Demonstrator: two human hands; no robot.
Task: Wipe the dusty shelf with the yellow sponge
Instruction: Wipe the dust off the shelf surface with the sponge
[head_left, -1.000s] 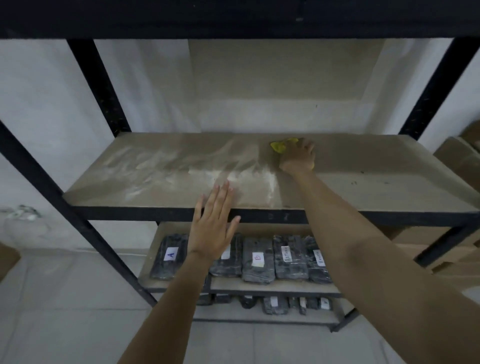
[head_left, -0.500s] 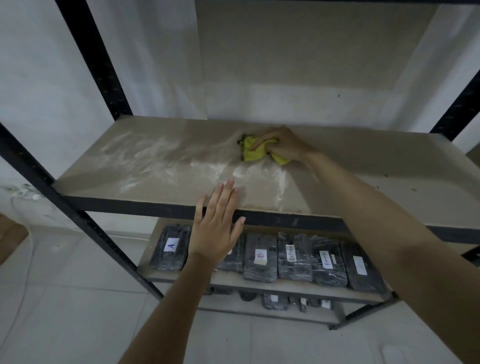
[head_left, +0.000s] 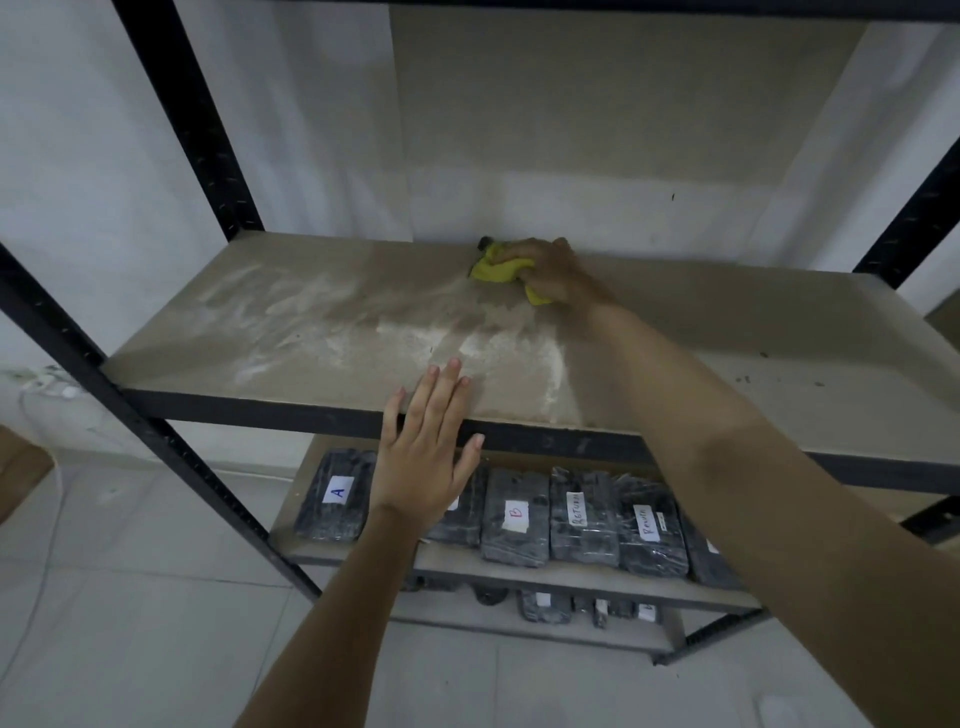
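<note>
1. Gripping the sponge (head_left: 501, 267), right hand (head_left: 558, 275) has fingers curled tight around it, near the back edge of the shelf (head_left: 727, 322).
2. Left hand (head_left: 423, 452) is flat, fingers straight and together, at the shelf's front edge.
3. White dust (head_left: 322, 332) streaks the shelf's left half.

A dim storage corner with a black metal rack against pale walls.

The walls (head_left: 104, 156) are plain white, with a beige panel (head_left: 597, 93) behind the rack. Black perforated uprights (head_left: 192, 124) frame it. A lower board (head_left: 519, 574) carries a row of dark wrapped bundles (head_left: 514, 525) with white labels, two marked A and B. The floor (head_left: 130, 597) is pale grey tile. A brown box (head_left: 21, 473) sits at the left edge. The light is soft and low.
</note>
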